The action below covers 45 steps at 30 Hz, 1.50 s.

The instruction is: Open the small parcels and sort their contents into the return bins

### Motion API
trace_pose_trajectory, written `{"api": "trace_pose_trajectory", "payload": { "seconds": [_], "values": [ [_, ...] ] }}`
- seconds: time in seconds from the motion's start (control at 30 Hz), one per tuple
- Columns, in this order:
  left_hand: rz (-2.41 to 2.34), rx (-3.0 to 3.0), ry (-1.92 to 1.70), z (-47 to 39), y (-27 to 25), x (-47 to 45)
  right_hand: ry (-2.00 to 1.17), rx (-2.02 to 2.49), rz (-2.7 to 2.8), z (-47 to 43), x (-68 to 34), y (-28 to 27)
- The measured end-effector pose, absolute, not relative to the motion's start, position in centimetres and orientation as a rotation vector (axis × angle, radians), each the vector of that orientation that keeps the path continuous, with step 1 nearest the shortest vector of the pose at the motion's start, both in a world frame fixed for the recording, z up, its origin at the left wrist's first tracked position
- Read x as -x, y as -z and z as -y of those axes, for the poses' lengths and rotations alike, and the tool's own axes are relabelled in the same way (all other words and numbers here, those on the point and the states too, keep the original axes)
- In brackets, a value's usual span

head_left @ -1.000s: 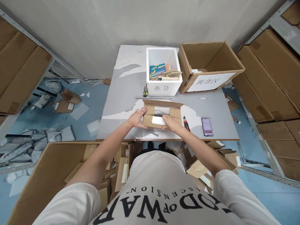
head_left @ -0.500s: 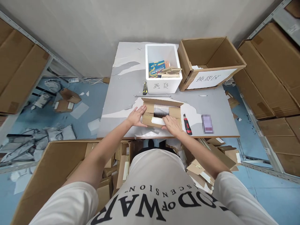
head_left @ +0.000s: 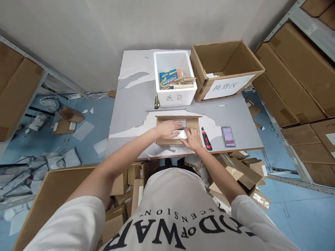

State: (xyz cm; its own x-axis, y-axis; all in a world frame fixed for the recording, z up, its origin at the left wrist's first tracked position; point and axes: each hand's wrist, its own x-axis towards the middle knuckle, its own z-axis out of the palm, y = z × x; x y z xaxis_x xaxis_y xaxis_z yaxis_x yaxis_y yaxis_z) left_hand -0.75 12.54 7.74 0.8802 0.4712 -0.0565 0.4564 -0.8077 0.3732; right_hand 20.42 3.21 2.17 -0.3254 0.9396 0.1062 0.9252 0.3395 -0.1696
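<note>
A small cardboard box point(head_left: 162, 141) lies opened near the front edge of the table, its long back flap raised. A white label point(head_left: 180, 134) shows on its front part. My left hand point(head_left: 169, 129) reaches over the box with its fingers stretched out, touching a plastic-wrapped item point(head_left: 184, 123) that it mostly covers. My right hand point(head_left: 192, 139) grips the box's front right side, fingers bent over the edge. Close by on the right lies a red and black box cutter point(head_left: 206, 139).
At the back of the table point(head_left: 136, 94) stand a white foam bin point(head_left: 174, 98) holding books and a large cardboard box point(head_left: 234, 87) with a handwritten sign. A yellow and black cutter point(head_left: 156, 101) lies beside the bin. A blurred purple object point(head_left: 228, 136) rests at the right.
My left hand has moved right, from the box's left end to over the wrapped item inside. My right hand stays at the front right side. The view has shifted slightly.
</note>
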Motion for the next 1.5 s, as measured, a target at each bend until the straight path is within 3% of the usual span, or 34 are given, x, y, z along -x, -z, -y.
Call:
{"api": "trace_pose_trajectory", "payload": {
  "seconds": [0.17,0.63,0.87,1.23,1.5],
  "values": [
    [-0.587,-2.603,0.164,-14.1,-4.8,-5.8,-0.173,1.755,2.453,-3.6,-20.2,-2.1],
    [-0.681,-2.404,0.313,-16.4,-3.7,-6.7,-0.055,1.703,2.344,-3.3,-21.1,-0.7],
    [-0.704,-2.353,0.291,-17.1,-4.1,-6.9,0.037,1.624,2.393,-2.1,-20.9,-1.2],
    [-0.717,-2.525,0.132,-14.6,-4.0,-3.5,0.143,1.372,2.571,7.0,-21.8,1.5],
    [-0.910,-2.668,0.083,-10.7,-4.3,-0.6,-0.092,1.480,2.555,6.2,-21.0,0.7]
  ]
}}
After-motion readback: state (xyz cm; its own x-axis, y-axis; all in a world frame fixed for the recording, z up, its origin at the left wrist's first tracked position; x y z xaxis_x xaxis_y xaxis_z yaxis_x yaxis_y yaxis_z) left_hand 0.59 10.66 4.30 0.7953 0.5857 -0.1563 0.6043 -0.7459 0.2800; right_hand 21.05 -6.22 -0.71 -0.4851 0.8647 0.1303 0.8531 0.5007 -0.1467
